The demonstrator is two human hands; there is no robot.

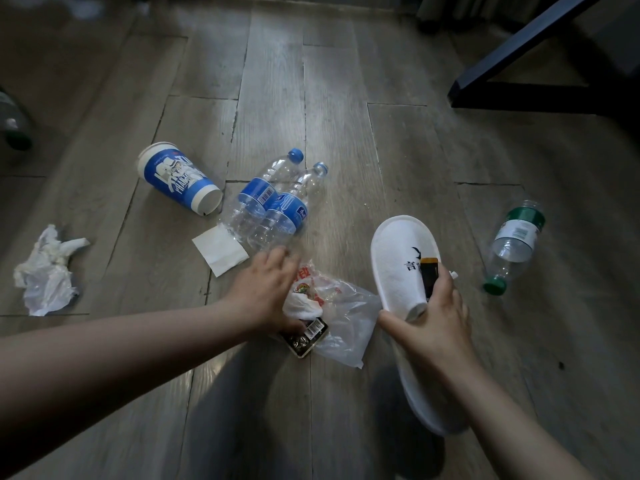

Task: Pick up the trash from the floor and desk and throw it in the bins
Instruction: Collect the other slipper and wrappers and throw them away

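Note:
My left hand [266, 292] is low over the floor and grips a bundle of trash: a clear plastic bag with red print [346, 317], a white tissue wad [303, 304] and a black packet with a barcode [306, 337]. Its blurred fingertips reach close to two empty blue-label bottles [273, 206] lying side by side. My right hand [436, 317] pinches a small black and orange packet [429, 275] above a white slipper [398, 251]. A blue and white paper cup [180, 180], a flat white napkin [220, 252], a crumpled tissue [46, 271] and a green-label bottle [512, 244] lie on the floor.
The floor is grey wood planks [329, 98]. A dark furniture leg and frame [519, 50] stand at the upper right. Another bottle with a green cap [15, 128] lies at the far left edge. No bin is in view.

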